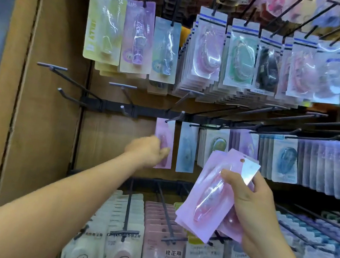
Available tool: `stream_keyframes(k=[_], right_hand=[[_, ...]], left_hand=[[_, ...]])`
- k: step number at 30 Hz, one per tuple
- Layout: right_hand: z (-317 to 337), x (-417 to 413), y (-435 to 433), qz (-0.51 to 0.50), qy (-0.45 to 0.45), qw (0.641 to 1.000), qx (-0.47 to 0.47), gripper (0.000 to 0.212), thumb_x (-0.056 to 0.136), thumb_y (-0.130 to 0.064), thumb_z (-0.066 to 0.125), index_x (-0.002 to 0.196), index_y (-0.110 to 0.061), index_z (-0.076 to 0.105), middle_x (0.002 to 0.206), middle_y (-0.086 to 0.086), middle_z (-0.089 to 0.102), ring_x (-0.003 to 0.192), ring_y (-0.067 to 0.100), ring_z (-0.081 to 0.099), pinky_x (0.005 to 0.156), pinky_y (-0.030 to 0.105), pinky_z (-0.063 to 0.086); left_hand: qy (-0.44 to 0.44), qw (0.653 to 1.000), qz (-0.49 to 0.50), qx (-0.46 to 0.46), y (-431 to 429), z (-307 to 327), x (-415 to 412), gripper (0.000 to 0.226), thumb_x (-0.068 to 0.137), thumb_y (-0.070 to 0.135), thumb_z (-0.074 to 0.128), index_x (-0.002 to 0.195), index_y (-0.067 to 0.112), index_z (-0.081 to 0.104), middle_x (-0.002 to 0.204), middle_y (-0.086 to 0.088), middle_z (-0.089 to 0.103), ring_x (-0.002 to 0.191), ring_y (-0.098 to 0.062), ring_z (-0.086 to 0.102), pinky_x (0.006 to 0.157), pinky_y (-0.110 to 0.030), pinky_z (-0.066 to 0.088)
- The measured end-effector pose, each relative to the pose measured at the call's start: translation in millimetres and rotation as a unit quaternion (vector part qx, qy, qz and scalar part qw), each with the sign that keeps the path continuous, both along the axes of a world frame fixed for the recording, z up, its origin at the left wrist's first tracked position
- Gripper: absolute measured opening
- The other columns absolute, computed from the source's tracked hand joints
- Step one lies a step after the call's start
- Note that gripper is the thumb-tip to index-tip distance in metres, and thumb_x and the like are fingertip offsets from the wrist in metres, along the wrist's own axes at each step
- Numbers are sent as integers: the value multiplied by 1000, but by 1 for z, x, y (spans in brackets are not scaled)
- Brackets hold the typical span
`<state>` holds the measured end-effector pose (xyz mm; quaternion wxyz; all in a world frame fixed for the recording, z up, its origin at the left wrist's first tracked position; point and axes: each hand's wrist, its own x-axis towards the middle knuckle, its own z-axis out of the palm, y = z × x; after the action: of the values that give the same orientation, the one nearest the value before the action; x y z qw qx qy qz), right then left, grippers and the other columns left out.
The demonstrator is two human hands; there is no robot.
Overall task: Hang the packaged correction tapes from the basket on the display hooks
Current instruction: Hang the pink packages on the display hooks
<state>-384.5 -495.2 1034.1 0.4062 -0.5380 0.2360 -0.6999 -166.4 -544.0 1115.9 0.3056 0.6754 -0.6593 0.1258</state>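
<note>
Meanwhile, the left hand (147,149) grips a pink carded correction-tape pack (166,137) hanging upright under the black wire hook (173,118); the right hand (251,197) clutches a tilted pink stack (207,202) lower right of it.

both our arms were bare: our left forearm (57,196) and our right forearm (277,257) ran uncovered from the lower edge of the view up to the wrists. our left hand (148,150) and our right hand (251,197) were bare as well; the nails were too blurred for us to make out.
</note>
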Motion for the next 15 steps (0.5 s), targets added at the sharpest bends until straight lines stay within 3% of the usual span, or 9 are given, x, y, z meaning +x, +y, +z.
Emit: stream_keyframes(k=[2,4,7,9,12,15], right_hand=[[3,1,2,6,-8,1000,-12,21,87,-19,71,105,-29,68,98,9,73,90,33,69,81,54,57],[6,7,6,7,-10,999,-29,26,87,-16,70,111,-27,67,97,8,74,88,30,70,76,45,57],[8,18,12,1,-9,999,-49,33,77,-27,78,108,-27,66,99,8,74,96,36,70,82,55,57],[7,24,17,-11,11,998,-63,38,73,-38,81,107,-29,66,102,4,74,100,34,70,84,54,58],[6,28,24,4,6,997,-80,38,72,-45,81,105,-36,66,105,-9,74,102,18,70,84,39,58],[2,26,30,8,17,996,-87,49,60,-43,80,106,-44,62,111,-22,66,104,1,64,81,25,55]], left_hand=[[89,980,-177,-19,41,-6,-13,35,95,56,49,101,25,63,96,4,68,86,-13,64,76,-30,51],[145,941,-305,16,77,-20,-29,47,78,69,55,109,35,63,98,13,67,86,-4,63,80,-24,52],[170,929,-327,36,97,-38,-38,63,65,79,66,110,35,65,101,13,71,93,-6,67,92,-35,54],[203,928,-312,28,103,-39,-39,50,69,66,76,101,27,74,96,6,75,94,-16,70,93,-43,55],[271,916,-295,-5,114,-40,-37,24,75,42,80,85,19,78,83,-1,76,88,-22,70,78,-33,54],[369,870,-326,-26,117,-48,-35,19,82,27,78,92,12,72,82,-6,76,73,-19,71,68,-29,52]])
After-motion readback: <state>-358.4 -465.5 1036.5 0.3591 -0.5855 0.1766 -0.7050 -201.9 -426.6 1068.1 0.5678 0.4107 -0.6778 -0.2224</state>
